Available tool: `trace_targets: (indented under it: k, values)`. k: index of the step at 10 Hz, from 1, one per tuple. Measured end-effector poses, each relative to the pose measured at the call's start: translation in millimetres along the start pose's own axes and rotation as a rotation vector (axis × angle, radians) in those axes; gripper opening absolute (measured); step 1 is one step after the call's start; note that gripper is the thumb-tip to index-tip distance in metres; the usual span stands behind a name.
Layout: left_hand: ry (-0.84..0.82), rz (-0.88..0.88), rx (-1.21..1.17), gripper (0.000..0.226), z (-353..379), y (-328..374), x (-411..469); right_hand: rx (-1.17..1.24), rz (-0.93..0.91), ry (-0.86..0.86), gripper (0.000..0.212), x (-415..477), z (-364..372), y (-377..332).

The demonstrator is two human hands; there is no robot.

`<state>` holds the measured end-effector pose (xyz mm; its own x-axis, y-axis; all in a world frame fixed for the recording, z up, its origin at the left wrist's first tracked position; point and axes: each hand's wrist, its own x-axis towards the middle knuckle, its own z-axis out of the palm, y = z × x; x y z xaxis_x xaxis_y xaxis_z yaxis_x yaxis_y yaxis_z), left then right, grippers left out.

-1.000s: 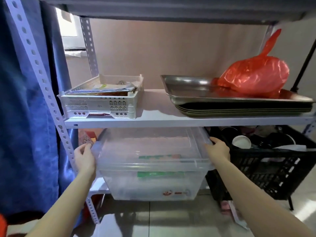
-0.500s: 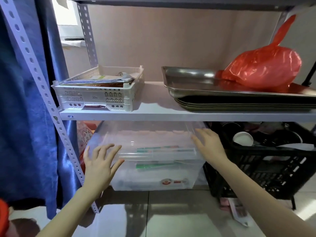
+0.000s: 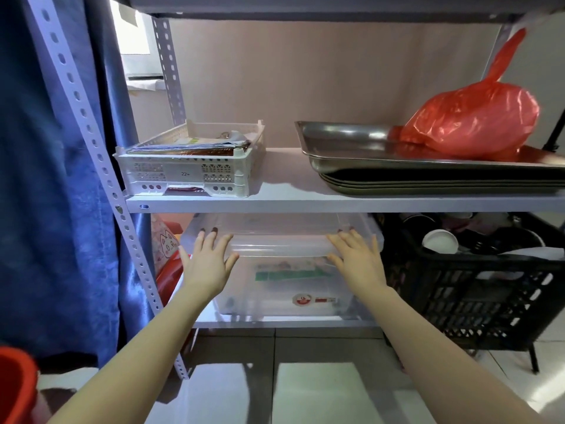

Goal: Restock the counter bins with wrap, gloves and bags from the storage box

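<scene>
A clear plastic storage box (image 3: pixel 281 289) with a clear lid sits on the bottom shelf of a white metal rack, under the middle shelf. Green-labelled packs show dimly through its front wall. My left hand (image 3: pixel 208 264) lies flat against the box's front left, fingers spread over the lid's edge. My right hand (image 3: pixel 357 261) presses flat on the front right in the same way. Neither hand grips anything.
On the middle shelf (image 3: pixel 305 203) stand a white perforated basket (image 3: pixel 189 172) of papers and stacked steel trays (image 3: pixel 428 175) with a red plastic bag (image 3: pixel 470 123). A black crate (image 3: pixel 477 289) of cups stands right of the box. A blue curtain (image 3: pixel 58 179) hangs left. A red container (image 3: pixel 15 384) is at bottom left.
The box has slid back under the shelf. My hands left its sides and now press flat on its front. The view has dropped lower.
</scene>
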<state>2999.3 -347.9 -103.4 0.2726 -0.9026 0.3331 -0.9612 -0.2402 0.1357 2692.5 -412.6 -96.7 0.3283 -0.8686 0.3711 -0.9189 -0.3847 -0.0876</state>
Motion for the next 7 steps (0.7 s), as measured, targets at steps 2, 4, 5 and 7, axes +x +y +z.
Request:
trace_targets:
  k: [2,4,5,7]
  values:
    - [0.047,0.151,0.011,0.05,-21,5,-10,0.057,-0.01,-0.14,0.057,-7,-19,2]
    - [-0.151,0.158,0.007,0.04,-75,19,-19,0.28,0.04,-0.264,0.04,-3,-78,0]
    - [-0.262,0.147,-0.015,0.039,-121,35,-18,0.279,0.015,-0.358,0.028,1,-137,-4]
    - [-0.272,0.121,-0.038,0.035,-255,82,14,0.347,-0.057,-0.354,0.018,25,-291,-15]
